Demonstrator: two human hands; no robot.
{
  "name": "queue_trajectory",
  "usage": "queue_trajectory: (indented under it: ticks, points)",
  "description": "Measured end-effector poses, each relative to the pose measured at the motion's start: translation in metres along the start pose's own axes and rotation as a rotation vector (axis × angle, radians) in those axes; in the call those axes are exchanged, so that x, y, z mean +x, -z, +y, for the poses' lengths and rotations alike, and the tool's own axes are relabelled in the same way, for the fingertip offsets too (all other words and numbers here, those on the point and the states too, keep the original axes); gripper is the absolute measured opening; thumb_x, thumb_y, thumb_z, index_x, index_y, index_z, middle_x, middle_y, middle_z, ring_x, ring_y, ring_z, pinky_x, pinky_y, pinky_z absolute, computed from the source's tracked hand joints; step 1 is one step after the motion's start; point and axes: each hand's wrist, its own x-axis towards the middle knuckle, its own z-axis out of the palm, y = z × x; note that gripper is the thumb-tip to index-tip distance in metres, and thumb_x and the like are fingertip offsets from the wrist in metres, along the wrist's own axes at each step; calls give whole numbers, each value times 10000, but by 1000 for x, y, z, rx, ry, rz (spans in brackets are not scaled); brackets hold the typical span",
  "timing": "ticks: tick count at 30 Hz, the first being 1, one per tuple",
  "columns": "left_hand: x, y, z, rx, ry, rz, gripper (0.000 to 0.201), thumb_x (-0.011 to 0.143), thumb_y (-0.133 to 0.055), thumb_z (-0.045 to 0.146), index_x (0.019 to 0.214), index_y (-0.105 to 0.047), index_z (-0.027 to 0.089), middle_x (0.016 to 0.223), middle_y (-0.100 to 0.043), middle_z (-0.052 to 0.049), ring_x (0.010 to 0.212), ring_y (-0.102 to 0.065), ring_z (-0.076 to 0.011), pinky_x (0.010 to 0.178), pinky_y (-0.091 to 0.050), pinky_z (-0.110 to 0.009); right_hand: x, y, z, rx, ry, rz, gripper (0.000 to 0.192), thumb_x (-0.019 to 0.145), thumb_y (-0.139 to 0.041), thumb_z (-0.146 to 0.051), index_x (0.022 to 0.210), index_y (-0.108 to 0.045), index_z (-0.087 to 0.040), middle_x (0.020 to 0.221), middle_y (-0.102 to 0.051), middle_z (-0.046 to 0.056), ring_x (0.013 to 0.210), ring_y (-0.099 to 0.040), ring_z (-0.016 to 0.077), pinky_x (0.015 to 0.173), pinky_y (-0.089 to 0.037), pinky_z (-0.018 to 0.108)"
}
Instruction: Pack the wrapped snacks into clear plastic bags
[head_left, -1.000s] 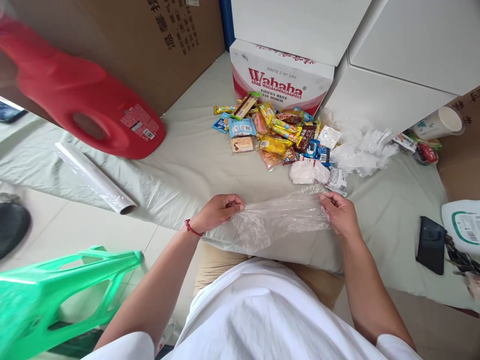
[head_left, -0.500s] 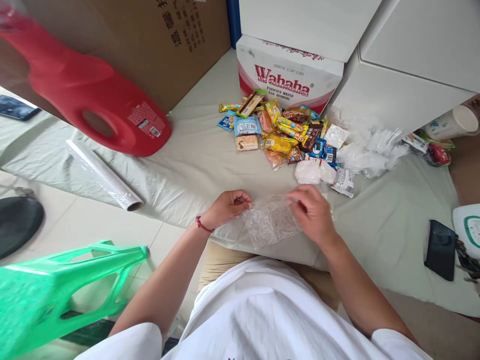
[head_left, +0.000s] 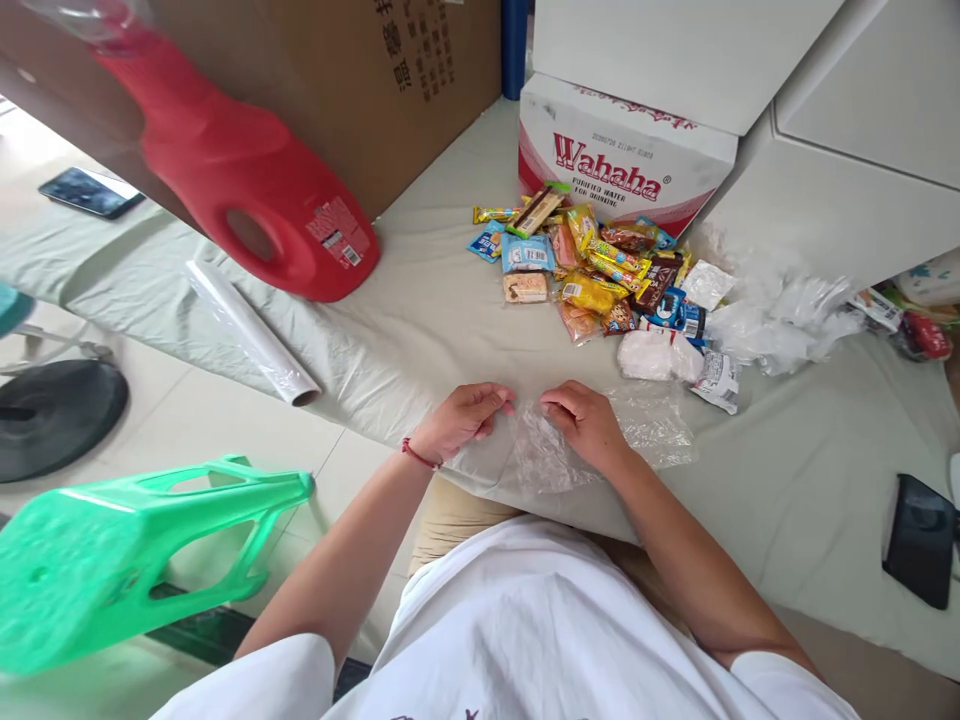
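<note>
A crinkled clear plastic bag hangs below my hands, over the near edge of the cloth-covered surface. My right hand is closed, thumb and fingers pinching the bag's upper edge. Opposite it, my left hand, with a red cord at the wrist, pinches at the bag's left edge; the film at its fingertips is very faint. A small gap separates the two hands. Another clear plastic piece lies flat to the right of my right hand. Beyond the hands is a pile of wrapped snacks.
Behind the snacks stands a Wahaha carton. Crumpled clear bags lie to its right. At left are a red jug and a plastic-film roll. A green stool stands on the floor; a black phone lies far right.
My right hand has moved left, closer to my left hand, with the bag drawn narrower between them. The flat clear plastic at right shows more. The view has shifted left.
</note>
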Motion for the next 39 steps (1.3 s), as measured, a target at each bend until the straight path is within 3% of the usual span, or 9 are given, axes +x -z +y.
queue_trajectory:
  ticks: [7, 14, 23, 28, 31, 33, 35, 37, 39]
  points:
    - [1, -7, 2, 53, -14, -85, 420, 720, -824, 569, 741, -698, 169, 661, -631, 7, 476, -329, -54, 463, -190, -238, 0, 2, -5, -10, 30, 72, 197, 1000, -590, -229, 1023, -784, -250, 971, -730, 51, 852, -686, 171, 779, -541, 291]
    - [1, -7, 2, -90, -43, -100, 460, 718, -830, 595, 748, -655, 171, 708, -651, -7, 478, -367, -41, 467, -204, -223, -21, 13, -12, -75, 134, 216, 239, 1022, -555, -211, 1076, -782, -264, 958, -734, 48, 830, -704, 158, 744, -564, 288]
    - [14, -6, -1, -132, -23, 163, 372, 696, -824, 487, 754, -619, 181, 671, -595, 21, 450, -361, -39, 436, -213, -217, -80, 39, -42, -415, 293, 315, 329, 974, -609, -104, 1181, -755, -316, 878, -749, 44, 660, -609, 153, 618, -476, 296]
    - [9, 9, -4, -81, -13, 325, 299, 730, -775, 433, 765, -611, 184, 658, -587, 16, 446, -369, -53, 441, -230, -236, -139, 37, -47, -433, 278, 247, 527, 938, -640, -32, 1383, -654, -315, 899, -747, 53, 637, -578, 172, 593, -482, 323]
    - [-7, 23, -6, 102, -2, 434, 232, 765, -717, 391, 821, -654, 175, 701, -604, -7, 491, -406, -86, 479, -288, -265, -164, 26, -43, -386, 222, 161, 522, 948, -619, -27, 1402, -637, -284, 941, -746, 68, 715, -629, 198, 644, -533, 344]
    - [-19, 27, -2, 354, -107, 576, 233, 769, -690, 347, 918, -704, 168, 823, -639, -44, 606, -509, -140, 570, -408, -304, -172, 19, -40, -350, 192, 116, 477, 970, -583, -40, 1379, -648, -276, 961, -743, 71, 753, -651, 204, 673, -558, 352]
    - [-26, 20, 9, 639, -331, 682, 329, 790, -665, 326, 1072, -722, 168, 1037, -671, -105, 881, -628, -245, 804, -514, -390, -174, 13, -39, -323, 180, 105, 434, 988, -552, -51, 1348, -661, -266, 963, -737, 69, 754, -654, 199, 680, -570, 349]
    - [-23, -1, 23, 852, -568, 623, 451, 834, -648, 355, 1244, -680, 172, 1278, -649, -159, 1239, -575, -347, 1083, -436, -504, -172, 11, -39, -314, 193, 126, 400, 996, -540, -56, 1318, -671, -253, 961, -734, 69, 756, -648, 195, 678, -572, 343]
    - [-9, -32, 33, 979, -701, 410, 599, 839, -693, 426, 1383, -608, 189, 1419, -613, -162, 1446, -426, -397, 1219, -279, -569, -170, 11, -39, -319, 218, 138, 365, 995, -544, -59, 1288, -679, -229, 973, -735, 79, 774, -642, 197, 691, -571, 342]
